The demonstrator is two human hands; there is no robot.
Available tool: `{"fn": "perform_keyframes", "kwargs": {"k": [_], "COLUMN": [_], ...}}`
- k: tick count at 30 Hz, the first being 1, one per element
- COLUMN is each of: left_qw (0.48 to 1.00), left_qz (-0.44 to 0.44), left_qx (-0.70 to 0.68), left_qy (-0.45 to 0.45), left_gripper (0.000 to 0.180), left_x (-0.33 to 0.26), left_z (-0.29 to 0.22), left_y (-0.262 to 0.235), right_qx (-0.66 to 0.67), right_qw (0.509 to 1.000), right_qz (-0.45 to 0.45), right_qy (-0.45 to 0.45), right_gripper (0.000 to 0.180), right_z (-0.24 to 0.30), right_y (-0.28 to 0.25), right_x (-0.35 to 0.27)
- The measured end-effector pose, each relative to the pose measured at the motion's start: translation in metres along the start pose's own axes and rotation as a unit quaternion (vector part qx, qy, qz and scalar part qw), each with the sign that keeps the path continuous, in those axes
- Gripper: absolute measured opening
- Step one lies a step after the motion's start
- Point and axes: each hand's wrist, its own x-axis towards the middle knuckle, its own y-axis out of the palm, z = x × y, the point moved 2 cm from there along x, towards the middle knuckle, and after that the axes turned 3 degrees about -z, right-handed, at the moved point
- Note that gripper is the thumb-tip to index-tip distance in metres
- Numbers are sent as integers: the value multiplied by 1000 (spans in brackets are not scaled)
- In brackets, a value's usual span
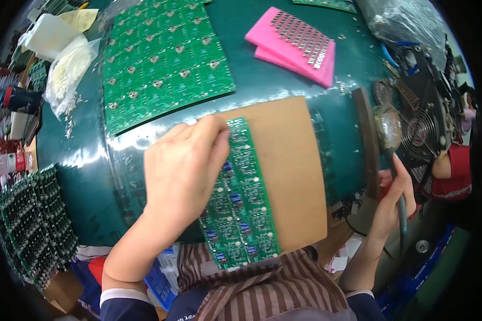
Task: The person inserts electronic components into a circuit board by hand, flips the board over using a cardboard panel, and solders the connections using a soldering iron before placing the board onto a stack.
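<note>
A long green circuit board (254,187) with blue and silver parts lies on a brown cardboard sheet (294,176) in front of me, its near end reaching the striped apron. My left hand (185,166) is over the board's far left part. Its fingers are pinched closed, and what they hold, if anything, is hidden. Off to the right, my right hand (396,200) grips a soldering iron (392,158) by its handle, the dark cord hanging below. The iron's front end is at a yellowish, shiny pad (388,126) on the stand.
A large green board panel (166,59) lies at the far left. Pink foam (294,45) carries rows of metal parts. A bag of white pieces (72,69) and stacked boards (32,224) are at left. A dark bar (365,142) and coiled iron holder (419,128) stand right.
</note>
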Motion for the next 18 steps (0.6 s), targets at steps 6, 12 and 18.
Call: {"fn": "perform_keyframes", "kwargs": {"k": [6,12,18], "left_qw": [999,999,999], "left_qz": [15,10,27], "left_qx": [-27,-38,-44], "left_qy": [-18,-9,-14], "left_gripper": [12,14,16], "left_x": [-4,-4,-4], "left_z": [0,2,1], "left_y": [12,14,12], "right_qx": [219,195,212], "right_qw": [966,956,954], "right_qz": [127,217,208], "right_qy": [50,-19,-44], "right_gripper": [19,20,20], "right_z": [66,72,70], "right_y": [58,80,90], "right_x": [-24,-22,-21]}}
